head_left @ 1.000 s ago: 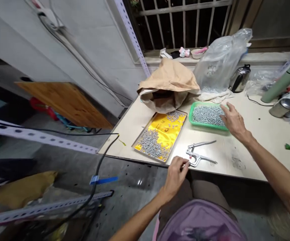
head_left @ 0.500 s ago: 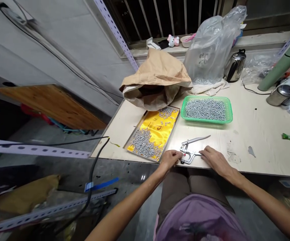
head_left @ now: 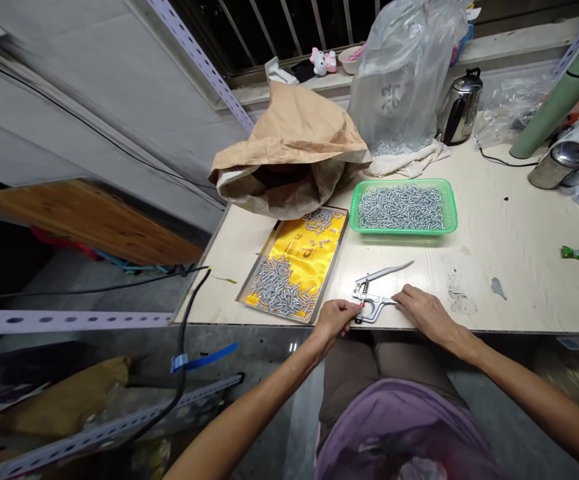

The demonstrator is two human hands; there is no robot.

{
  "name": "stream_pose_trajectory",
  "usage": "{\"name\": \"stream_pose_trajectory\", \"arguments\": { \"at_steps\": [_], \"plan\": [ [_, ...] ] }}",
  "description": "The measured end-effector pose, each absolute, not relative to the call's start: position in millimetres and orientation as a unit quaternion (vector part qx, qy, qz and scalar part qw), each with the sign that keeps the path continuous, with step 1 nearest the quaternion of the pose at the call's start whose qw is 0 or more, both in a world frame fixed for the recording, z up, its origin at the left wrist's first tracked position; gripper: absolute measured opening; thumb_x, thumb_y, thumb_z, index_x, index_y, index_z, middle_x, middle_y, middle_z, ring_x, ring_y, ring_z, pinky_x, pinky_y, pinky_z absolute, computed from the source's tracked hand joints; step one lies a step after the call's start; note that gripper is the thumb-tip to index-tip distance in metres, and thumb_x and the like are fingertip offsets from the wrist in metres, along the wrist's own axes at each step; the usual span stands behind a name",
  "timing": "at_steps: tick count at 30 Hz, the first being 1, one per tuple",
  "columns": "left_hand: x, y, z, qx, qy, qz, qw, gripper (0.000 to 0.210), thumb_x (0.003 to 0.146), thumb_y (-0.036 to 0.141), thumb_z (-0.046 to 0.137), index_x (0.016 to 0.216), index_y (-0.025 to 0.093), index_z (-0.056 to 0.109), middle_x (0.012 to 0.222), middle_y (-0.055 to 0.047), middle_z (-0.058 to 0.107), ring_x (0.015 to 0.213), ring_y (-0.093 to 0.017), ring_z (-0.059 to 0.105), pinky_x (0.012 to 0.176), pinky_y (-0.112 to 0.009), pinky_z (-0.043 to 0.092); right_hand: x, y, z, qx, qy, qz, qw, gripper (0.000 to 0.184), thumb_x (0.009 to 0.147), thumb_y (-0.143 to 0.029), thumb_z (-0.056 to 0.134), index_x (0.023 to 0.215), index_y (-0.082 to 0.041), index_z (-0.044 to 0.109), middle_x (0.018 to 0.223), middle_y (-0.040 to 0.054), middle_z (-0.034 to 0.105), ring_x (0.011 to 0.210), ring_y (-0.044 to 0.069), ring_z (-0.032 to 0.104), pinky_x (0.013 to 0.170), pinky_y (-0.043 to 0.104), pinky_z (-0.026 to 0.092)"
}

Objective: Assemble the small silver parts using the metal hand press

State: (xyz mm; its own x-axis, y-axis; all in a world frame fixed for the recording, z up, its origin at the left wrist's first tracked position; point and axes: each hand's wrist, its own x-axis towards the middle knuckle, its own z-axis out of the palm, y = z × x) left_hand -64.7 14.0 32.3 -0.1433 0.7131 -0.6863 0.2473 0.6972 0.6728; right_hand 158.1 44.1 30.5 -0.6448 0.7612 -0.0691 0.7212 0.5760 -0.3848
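Observation:
A pair of silver snap-fastener pliers [head_left: 376, 304] lies at the table's front edge, its handles spread apart and a spring showing between them. My right hand [head_left: 422, 310] has its fingers closed on the end of the lower handle. Against the jaw end, beside a small red part, my left hand [head_left: 337, 316] is closed in a pinch; what its fingertips hold is too small to make out. Left of the pliers is a shallow tray [head_left: 330, 272] lined with yellow cloth. Piles of small silver screw-like pieces [head_left: 280, 287] lie on that cloth.
Behind the pliers stands a green plastic basket [head_left: 403, 231] full of similar silver pieces. An open brown paper bag [head_left: 294, 143] overhangs the tray's back end. Further back are a clear plastic bag [head_left: 402, 87] and a steel jug [head_left: 463, 107]. Green-wrapped sweets [head_left: 573, 253] lie at right.
The camera view has shifted a little, so the table contents appear further left and higher. Both hands keep nearly the same places on the pliers.

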Motion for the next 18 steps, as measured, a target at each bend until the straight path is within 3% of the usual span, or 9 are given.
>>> {"name": "stream_pose_trajectory", "arguments": {
  "at_steps": [7,18],
  "plan": [
    [-68.1,18.0,38.4,0.348,0.715,0.139,0.590,0.027,0.072,0.038,0.070,0.066,0.013,0.060,0.038,0.009,0.043,0.030,-0.003,0.037,0.033,-0.015,0.024,159.5,43.8,30.4,-0.410,-0.890,0.189,0.069,0.023,0.098,-0.019,0.038,0.095,-0.019,0.061,0.089,0.0053,0.057,0.082,0.017,0.055,0.067,0.027,0.041],
    [-72.5,23.0,42.4,0.371,0.676,0.079,0.632,0.034,0.072,0.037,0.068,0.053,0.015,0.051,0.035,0.008,0.044,0.029,-0.004,0.039,0.034,-0.015,0.029,160.6,38.3,25.8,-0.385,-0.911,0.129,0.070,0.021,0.096,-0.013,0.040,0.096,-0.017,0.061,0.087,0.0061,0.058,0.079,0.018,0.052,0.066,0.028,0.037]
  ]
}}
